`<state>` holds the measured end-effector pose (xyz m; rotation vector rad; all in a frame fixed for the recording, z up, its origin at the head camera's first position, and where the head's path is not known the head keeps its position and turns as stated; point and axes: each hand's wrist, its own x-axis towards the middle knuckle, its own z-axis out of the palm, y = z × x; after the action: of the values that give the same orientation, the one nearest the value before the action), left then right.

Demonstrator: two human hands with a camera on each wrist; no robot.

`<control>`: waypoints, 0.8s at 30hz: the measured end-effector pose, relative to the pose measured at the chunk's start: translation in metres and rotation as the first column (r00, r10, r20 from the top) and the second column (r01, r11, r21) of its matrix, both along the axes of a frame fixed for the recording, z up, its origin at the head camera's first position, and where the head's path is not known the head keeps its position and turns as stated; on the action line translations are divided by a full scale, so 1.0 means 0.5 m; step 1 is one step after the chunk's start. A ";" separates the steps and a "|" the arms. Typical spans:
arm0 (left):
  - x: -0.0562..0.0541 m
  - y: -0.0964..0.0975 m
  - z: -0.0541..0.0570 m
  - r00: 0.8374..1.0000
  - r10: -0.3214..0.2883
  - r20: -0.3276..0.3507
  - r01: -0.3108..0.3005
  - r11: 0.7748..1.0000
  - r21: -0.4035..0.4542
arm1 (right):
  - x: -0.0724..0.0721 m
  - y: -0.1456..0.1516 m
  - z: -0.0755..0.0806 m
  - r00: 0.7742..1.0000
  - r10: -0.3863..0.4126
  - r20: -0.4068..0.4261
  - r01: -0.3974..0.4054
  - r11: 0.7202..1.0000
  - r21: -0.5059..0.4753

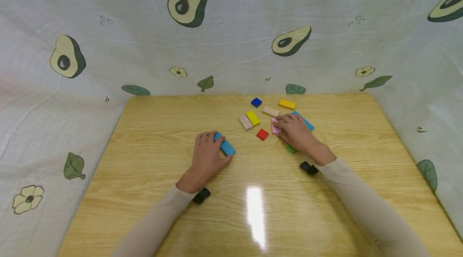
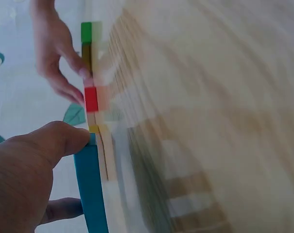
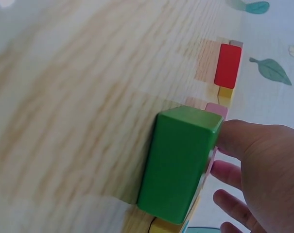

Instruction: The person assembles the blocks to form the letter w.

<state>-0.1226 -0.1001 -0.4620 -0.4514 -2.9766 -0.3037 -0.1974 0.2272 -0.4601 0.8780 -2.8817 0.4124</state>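
Left hand (image 1: 207, 156) is gripping a blue block (image 1: 227, 148) lying between thumb and fingers; right hand (image 1: 297, 133) is pinching a pink block (image 1: 274, 129) at its fingertips.

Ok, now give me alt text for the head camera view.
A person's left-hand grip holds a blue block at a wooden table, while the right-hand grip pinches a pink block among other small colored blocks. A pale cloth printed with avocados, leaves and flowers forms the backdrop.
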 end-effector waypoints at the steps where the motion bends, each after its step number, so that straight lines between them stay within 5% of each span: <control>1: -0.002 -0.007 0.000 1.000 0.007 0.000 -0.007 1.000 0.005 | 0.000 0.000 0.000 1.000 0.000 0.001 0.000 1.000 -0.001; 11: -0.010 -0.081 0.005 0.998 0.068 0.001 -0.068 0.997 0.036 | -0.001 -0.001 0.005 1.000 0.011 -0.004 -0.011 1.000 0.004; 24: -0.016 -0.141 -0.004 0.998 0.068 0.004 -0.068 0.997 0.026 | -0.002 -0.001 0.004 1.000 0.014 0.003 -0.014 1.000 0.005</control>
<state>-0.1308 -0.1708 -0.4640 -0.3459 -2.9796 -0.3369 -0.1985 0.2267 -0.4580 0.9002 -2.8817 0.4089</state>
